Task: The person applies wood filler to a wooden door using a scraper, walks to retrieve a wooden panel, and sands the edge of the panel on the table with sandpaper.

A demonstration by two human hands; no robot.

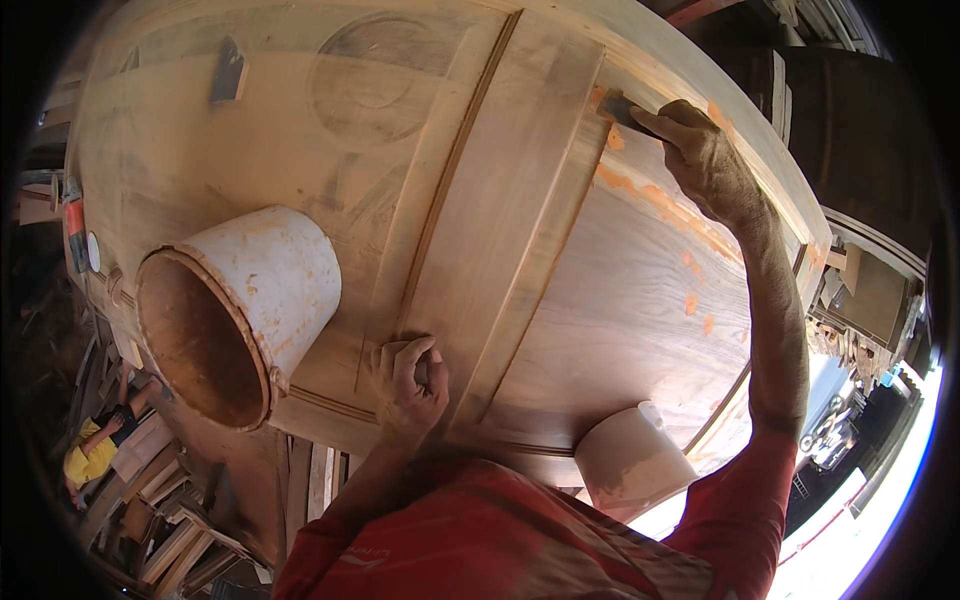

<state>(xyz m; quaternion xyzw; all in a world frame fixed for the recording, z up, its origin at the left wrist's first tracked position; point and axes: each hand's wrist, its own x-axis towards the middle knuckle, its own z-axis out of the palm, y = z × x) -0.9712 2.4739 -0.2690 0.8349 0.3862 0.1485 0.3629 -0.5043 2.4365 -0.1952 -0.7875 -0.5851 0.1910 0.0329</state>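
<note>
While fingers [660, 124] grip scraper [617, 107], white bucket [275, 275], brown-smeared inside

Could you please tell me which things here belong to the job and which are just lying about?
Apparently in use:
scraper, in the right hand
wooden panel under it
orange filler on the panel

Apparently lying about:
small dark block on the panel
wood scraps, lower left

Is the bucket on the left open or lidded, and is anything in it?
Open: no lid covers the bucket, and its stained inside shows. Cannot tell whether anything lies at the shadowed bottom.
</note>
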